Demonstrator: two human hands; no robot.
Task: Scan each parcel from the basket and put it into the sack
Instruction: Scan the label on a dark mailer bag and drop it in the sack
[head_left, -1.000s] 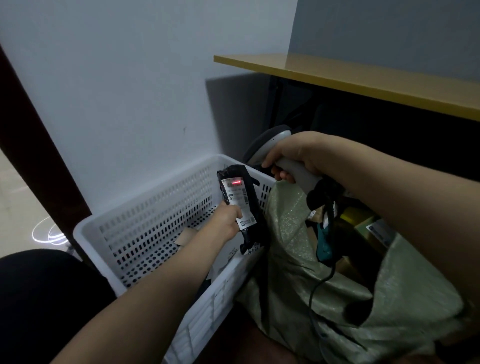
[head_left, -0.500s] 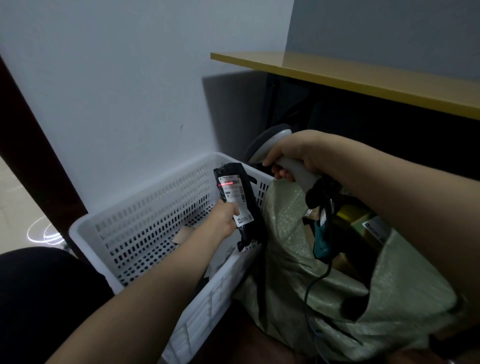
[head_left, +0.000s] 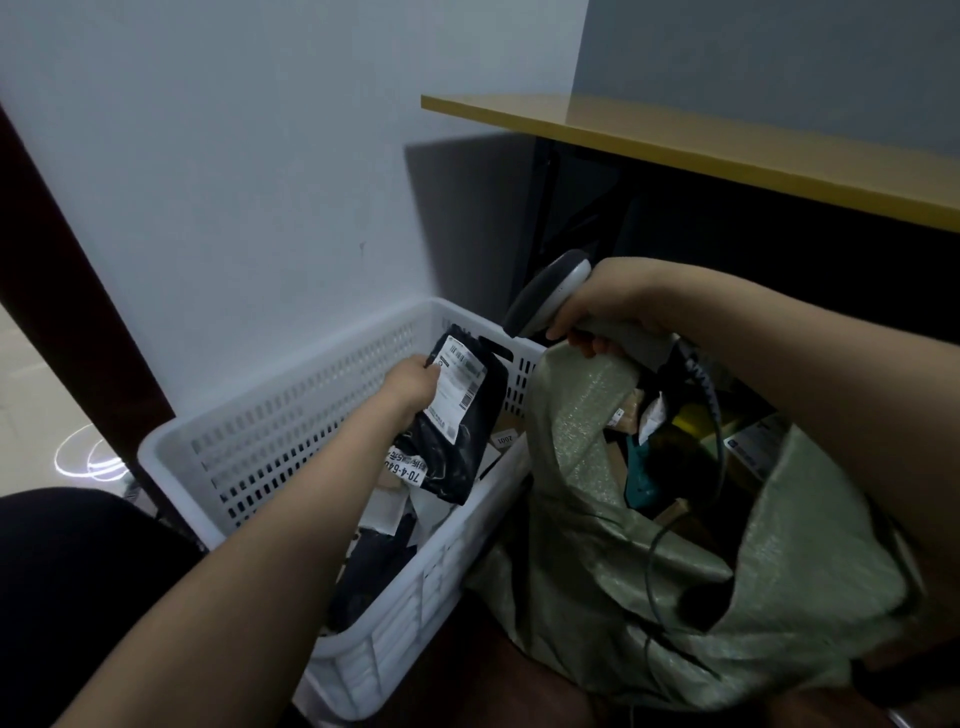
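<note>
Left hand (head_left: 413, 387) clamps fingers on a black plastic parcel (head_left: 470, 441), right hand (head_left: 615, 304) on a grey scanner (head_left: 545, 291); green woven sack (head_left: 779, 597) part-filled; white slotted basket (head_left: 260, 457) holds more.

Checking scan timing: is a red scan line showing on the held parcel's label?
No, the white label on the black parcel in the left hand shows no red line.

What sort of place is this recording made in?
Probably a small parcel sorting or courier point: a corded barcode scanner in the right hand, a labelled black parcel held by the left hand over a white basket, and a green woven sack part-filled with packages.
</note>
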